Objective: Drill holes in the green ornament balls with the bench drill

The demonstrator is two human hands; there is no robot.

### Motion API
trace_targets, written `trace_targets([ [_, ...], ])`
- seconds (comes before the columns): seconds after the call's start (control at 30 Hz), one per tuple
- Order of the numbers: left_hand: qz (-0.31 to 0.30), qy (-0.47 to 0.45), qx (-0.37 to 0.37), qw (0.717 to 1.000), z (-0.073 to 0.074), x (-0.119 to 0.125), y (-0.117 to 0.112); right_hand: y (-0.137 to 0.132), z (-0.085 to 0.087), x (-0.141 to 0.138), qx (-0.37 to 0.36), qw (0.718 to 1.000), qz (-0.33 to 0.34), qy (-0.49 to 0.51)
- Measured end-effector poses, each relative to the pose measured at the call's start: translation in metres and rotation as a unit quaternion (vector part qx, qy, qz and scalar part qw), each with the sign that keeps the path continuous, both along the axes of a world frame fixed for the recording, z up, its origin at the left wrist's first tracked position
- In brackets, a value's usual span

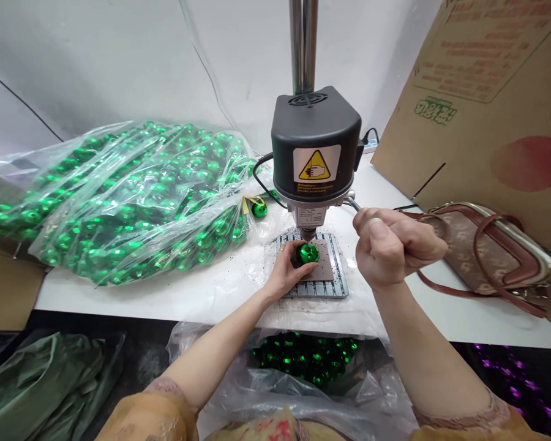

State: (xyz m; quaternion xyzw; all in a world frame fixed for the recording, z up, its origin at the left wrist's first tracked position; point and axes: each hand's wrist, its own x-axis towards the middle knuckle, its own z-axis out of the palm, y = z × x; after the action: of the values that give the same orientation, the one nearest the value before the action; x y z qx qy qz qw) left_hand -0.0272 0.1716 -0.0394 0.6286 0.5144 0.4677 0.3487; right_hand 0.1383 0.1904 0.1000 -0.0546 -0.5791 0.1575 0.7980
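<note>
A small black bench drill press (316, 147) stands on a white table (174, 294), its bit pointing down over a ribbed metal base plate (337, 278). My left hand (285, 268) is closed round a shiny green ball (309, 252) and holds it on the plate right under the bit. My right hand (388, 245) is a fist wrapped round the drill's feed lever (352, 203), to the right of the machine head.
A large clear plastic bag of green balls (119, 196) lies on the table's left half. Another open bag with green balls (303, 358) sits below the table edge by my lap. A brown handbag (482, 248) and a leaning cardboard box (487, 110) are on the right.
</note>
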Motion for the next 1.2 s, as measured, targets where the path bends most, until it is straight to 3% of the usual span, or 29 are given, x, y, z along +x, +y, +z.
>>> trace_targets([
  [0.3, 0.002, -0.003, -0.003, 1.0, -0.001, 0.001, 0.0, 0.002, -0.006, 0.0, 0.024, 1.0, 0.003, -0.008],
  [0.47, 0.01, 0.005, 0.002, 1.0, 0.0, 0.001, 0.0, -0.003, -0.014, -0.003, 0.026, 0.999, -0.03, -0.009],
  [0.57, 0.013, 0.01, 0.002, 1.0, 0.0, 0.001, 0.001, -0.006, 0.002, -0.005, -0.022, 0.999, -0.027, 0.009],
  [0.7, 0.036, 0.017, 0.014, 0.999, 0.005, 0.006, -0.004, -0.005, 0.043, -0.006, -0.159, 0.987, -0.001, 0.023],
  [0.77, 0.081, 0.052, 0.054, 0.994, 0.012, 0.01, -0.016, -0.002, 0.059, -0.005, -0.194, 0.981, 0.005, 0.018],
  [0.87, 0.131, 0.125, 0.133, 0.974, 0.025, 0.01, -0.05, 0.001, 0.069, -0.004, -0.21, 0.978, 0.017, 0.014],
  [0.9, 0.107, 0.147, 0.157, 0.971, 0.028, 0.009, -0.065, 0.002, 0.069, -0.004, -0.209, 0.978, 0.02, 0.014],
  [0.97, -0.018, 0.201, 0.199, 0.959, 0.03, 0.003, -0.096, 0.002, 0.067, -0.004, -0.204, 0.979, 0.022, 0.011],
  [1.07, -0.201, 0.306, 0.244, 0.898, 0.023, -0.008, -0.135, 0.002, 0.065, -0.003, -0.193, 0.981, 0.025, 0.012],
  [1.13, -0.261, 0.334, 0.243, 0.873, 0.016, -0.017, -0.147, 0.002, 0.064, -0.003, -0.19, 0.981, 0.027, 0.016],
  [1.2, -0.266, 0.302, 0.223, 0.888, 0.011, -0.027, -0.14, 0.002, 0.064, -0.002, -0.191, 0.981, 0.023, 0.015],
])
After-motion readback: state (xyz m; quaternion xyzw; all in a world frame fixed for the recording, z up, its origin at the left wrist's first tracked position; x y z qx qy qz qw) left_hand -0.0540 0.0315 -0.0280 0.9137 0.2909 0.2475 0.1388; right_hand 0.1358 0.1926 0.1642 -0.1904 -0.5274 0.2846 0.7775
